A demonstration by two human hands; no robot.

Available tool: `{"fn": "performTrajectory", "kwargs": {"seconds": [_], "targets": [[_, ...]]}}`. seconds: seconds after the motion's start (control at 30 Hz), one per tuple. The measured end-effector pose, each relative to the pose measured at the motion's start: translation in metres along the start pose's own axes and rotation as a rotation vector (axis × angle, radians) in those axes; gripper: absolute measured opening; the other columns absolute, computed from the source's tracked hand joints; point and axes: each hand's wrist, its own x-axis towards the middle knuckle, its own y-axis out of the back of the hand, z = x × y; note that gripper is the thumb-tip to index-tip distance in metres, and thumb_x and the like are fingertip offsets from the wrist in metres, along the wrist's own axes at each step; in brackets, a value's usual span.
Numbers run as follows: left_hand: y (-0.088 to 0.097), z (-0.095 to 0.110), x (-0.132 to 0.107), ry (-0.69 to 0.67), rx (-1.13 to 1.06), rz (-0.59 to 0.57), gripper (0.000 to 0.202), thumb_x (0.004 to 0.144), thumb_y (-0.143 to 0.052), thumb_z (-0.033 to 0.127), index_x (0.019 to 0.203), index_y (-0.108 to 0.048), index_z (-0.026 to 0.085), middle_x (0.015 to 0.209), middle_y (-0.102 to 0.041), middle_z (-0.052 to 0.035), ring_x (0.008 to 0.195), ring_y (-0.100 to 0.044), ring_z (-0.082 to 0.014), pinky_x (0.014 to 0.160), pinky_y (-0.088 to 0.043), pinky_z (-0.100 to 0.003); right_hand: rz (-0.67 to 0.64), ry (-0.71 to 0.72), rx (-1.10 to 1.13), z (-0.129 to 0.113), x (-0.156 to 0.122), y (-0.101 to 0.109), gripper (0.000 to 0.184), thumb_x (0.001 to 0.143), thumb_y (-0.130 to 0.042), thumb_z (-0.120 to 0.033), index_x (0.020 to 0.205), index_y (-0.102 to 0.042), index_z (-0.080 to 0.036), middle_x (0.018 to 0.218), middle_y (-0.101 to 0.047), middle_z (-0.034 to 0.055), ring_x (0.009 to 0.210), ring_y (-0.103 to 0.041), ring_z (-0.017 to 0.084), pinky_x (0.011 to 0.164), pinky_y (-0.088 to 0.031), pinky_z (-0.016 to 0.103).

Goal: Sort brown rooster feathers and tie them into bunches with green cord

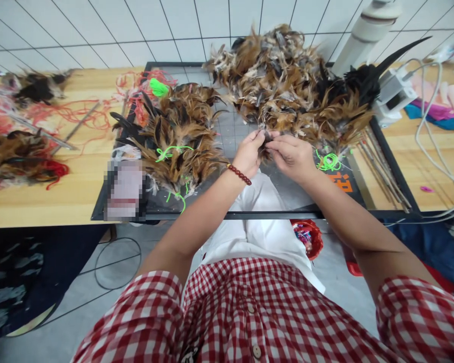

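My left hand [250,150] wears a beaded bracelet [239,174] and pinches a small dark brown feather [267,140]. Close against it, my right hand [293,155] has its thumb and fingertips closed on the same feather. Both hands are above the glass-topped, black-edged tray [265,216]. Just behind them rises a large heap of brown feathers [276,80]. To the left lies a second pile of brown feathers [185,131] with bright green string [174,149] on it. Another coil of green string [330,161] sits right of my right hand.
Thin sticks [386,169] lie along the right edge. A white charger [395,93] with a looping cable [435,146] stands beyond them, near a white pipe [365,40]. Left are a phone-like object [124,189], red string [75,116] and scissors [47,132]. Below, a red basket [316,241] holds small items.
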Motion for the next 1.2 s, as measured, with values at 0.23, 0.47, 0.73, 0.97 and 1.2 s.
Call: {"fn": "performTrajectory", "kwargs": {"seconds": [0.23, 0.47, 0.73, 0.97, 1.2], "targets": [[0.003, -0.009, 0.010, -0.078, 0.015, 0.105, 0.016, 0.103, -0.063, 0.028, 0.090, -0.063, 0.018, 0.071, -0.062, 0.0049, 0.067, -0.063, -0.0053, 0.070, -0.053, -0.016, -0.090, -0.024, 0.126, -0.018, 0.003, 0.007, 0.039, 0.091, -0.061, -0.030, 0.129, -0.068, -0.021, 0.100, -0.080, 0.0077, 0.087, -0.076, 0.024, 0.088, -0.062, 0.039], [-0.001, -0.004, -0.002, -0.128, 0.331, 0.109, 0.021, 0.100, -0.069, 0.031, 0.084, -0.059, 0.020, 0.063, -0.049, 0.0077, 0.048, -0.040, -0.0030, 0.047, -0.028, -0.016, 0.053, -0.496, 0.433, -0.020, 0.014, 0.010, 0.038, 0.098, -0.062, -0.061, 0.120, -0.064, -0.029, 0.082, -0.070, 0.0002, 0.069, -0.064, 0.017, 0.066, -0.055, 0.032], [0.003, -0.011, 0.000, -0.216, 0.395, 0.046, 0.030, 0.095, -0.077, 0.028, 0.073, -0.057, 0.020, 0.058, -0.048, 0.0064, 0.054, -0.044, -0.0053, 0.054, -0.035, -0.016, 0.085, -0.665, 0.722, -0.014, 0.020, 0.008, 0.038, 0.079, -0.084, -0.057, 0.087, -0.067, -0.024, 0.073, -0.064, -0.0012, 0.062, -0.059, 0.014, 0.061, -0.053, 0.030], [0.009, -0.012, 0.006, -0.249, 0.475, 0.009, 0.027, 0.093, -0.077, 0.021, 0.071, -0.061, 0.020, 0.060, -0.055, 0.0043, 0.059, -0.049, -0.0071, 0.057, -0.038, -0.017, 0.079, -0.535, 0.433, -0.007, 0.016, 0.016, 0.025, 0.091, -0.076, -0.046, 0.085, -0.072, -0.022, 0.083, -0.070, 0.0029, 0.080, -0.066, 0.018, 0.078, -0.058, 0.036], [0.001, -0.010, -0.002, -0.103, 0.433, -0.020, 0.025, 0.093, -0.079, 0.028, 0.076, -0.062, 0.020, 0.059, -0.052, 0.0044, 0.053, -0.045, -0.0059, 0.051, -0.035, -0.018, 0.061, -0.477, 0.310, 0.000, 0.014, 0.024, 0.024, 0.094, -0.074, -0.051, 0.092, -0.076, -0.027, 0.098, -0.074, 0.0068, 0.098, -0.070, 0.025, 0.091, -0.061, 0.044]]}}
